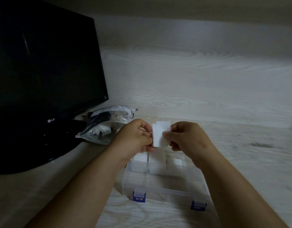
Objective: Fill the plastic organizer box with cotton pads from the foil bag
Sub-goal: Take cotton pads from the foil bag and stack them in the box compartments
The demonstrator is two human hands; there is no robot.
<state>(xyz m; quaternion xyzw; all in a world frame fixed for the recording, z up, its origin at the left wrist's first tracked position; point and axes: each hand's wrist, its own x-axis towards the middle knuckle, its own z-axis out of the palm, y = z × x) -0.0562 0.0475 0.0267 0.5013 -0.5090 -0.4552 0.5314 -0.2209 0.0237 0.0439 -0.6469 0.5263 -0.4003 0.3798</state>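
Observation:
Both hands hold a small stack of white cotton pads [159, 134] above the far row of the clear plastic organizer box [166, 183]. My left hand [135, 137] grips the stack's left edge, and my right hand [186, 137] pinches its right side. The box lies open on the desk, with two blue latches on its near edge. White pads [140, 157] lie in its far compartments. The open foil bag [107, 127] lies to the left behind my left hand, and white pads show in its mouth.
A black LG monitor [43, 71] stands at the left, its stand base [35, 153] reaching toward the bag. A pale wood-grain wall [199, 71] rises behind the desk [248, 153].

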